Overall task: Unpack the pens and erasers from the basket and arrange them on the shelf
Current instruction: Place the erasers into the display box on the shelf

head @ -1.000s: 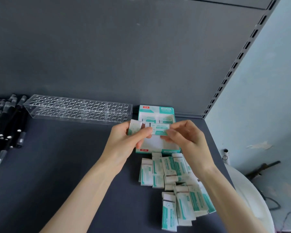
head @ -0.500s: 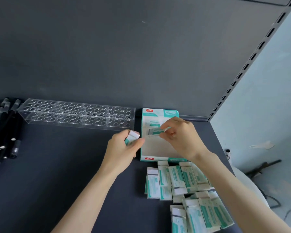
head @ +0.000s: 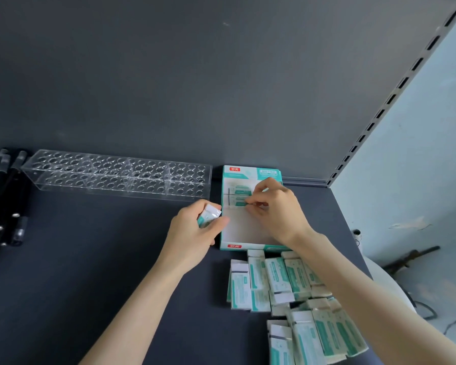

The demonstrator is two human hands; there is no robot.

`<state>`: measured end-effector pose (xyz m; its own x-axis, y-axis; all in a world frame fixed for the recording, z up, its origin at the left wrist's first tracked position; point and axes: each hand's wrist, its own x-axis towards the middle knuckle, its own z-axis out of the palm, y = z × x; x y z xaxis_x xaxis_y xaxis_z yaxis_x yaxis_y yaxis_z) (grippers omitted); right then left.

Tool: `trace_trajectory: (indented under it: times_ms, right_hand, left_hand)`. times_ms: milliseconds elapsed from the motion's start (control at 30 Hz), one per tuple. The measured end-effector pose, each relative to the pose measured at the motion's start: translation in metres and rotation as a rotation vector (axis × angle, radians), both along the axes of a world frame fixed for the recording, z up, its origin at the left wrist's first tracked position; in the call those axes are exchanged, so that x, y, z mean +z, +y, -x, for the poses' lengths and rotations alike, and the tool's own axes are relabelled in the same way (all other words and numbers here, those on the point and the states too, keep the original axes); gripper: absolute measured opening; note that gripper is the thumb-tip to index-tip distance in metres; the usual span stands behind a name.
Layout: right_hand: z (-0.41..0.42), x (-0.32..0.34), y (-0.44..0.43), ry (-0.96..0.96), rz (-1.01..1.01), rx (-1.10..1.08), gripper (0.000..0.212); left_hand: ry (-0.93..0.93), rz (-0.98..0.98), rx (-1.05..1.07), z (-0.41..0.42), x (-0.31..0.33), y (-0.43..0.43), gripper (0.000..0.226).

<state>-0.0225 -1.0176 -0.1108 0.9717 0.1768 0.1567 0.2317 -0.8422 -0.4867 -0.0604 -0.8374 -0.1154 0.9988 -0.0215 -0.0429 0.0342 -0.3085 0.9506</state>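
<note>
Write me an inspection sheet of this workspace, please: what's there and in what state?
Surface: dark grey shelf, things lying flat on it.
Job's things: teal box at the back with one eraser laid in it; loose erasers heaped in front; black pens at far left; clear rack with holes beside them.
Clutter: nothing seen.
Grips: left hand holds a wrapped eraser; right hand pinches a second eraser in the box.
Cables: dark cord on the floor, right.
Surroundings: grey back panel, slotted post, pale wall, white round object at right.
</note>
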Motion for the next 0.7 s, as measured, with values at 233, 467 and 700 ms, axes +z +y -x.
trace_trajectory:
  times_ms: [233, 467, 700]
  right_hand:
    - [0.000, 0.001, 0.000, 0.019, 0.027, -0.024, 0.015]
    - [0.013, 0.033, -0.001, 0.055, -0.313, -0.035, 0.017]
    - [0.052, 0.058, -0.008, 0.337, -0.750, 0.178, 0.029]
  left_hand:
    - [0.047, 0.109, 0.041, 0.002, 0.007, 0.000, 0.014]
    - [-0.080, 0.342, 0.028, 0.008, 0.018, 0.003, 0.020]
    - [-0.057, 0.642, -0.010, 0.010, 0.020, -0.008, 0.013]
